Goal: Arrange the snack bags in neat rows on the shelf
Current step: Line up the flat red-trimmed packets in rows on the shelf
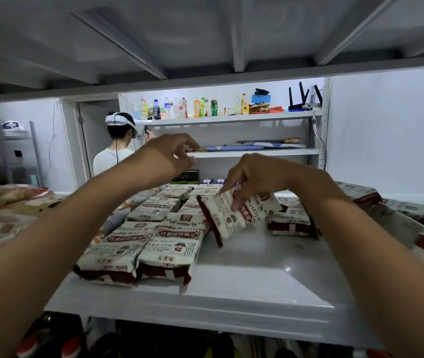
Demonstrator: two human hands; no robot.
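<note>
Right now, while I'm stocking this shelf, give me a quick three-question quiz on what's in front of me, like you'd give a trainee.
1. Which hand holds a snack bag? A) left hand B) right hand C) both
2. True or false: the held bag lies flat on the shelf.
3. Fill in: the neat rows of bags sit to the ____ of the bare part of the shelf.

Key: 1 B; the left hand is raised and holds nothing. 2 False; the bag is tilted in the hand. 3 Left.
</note>
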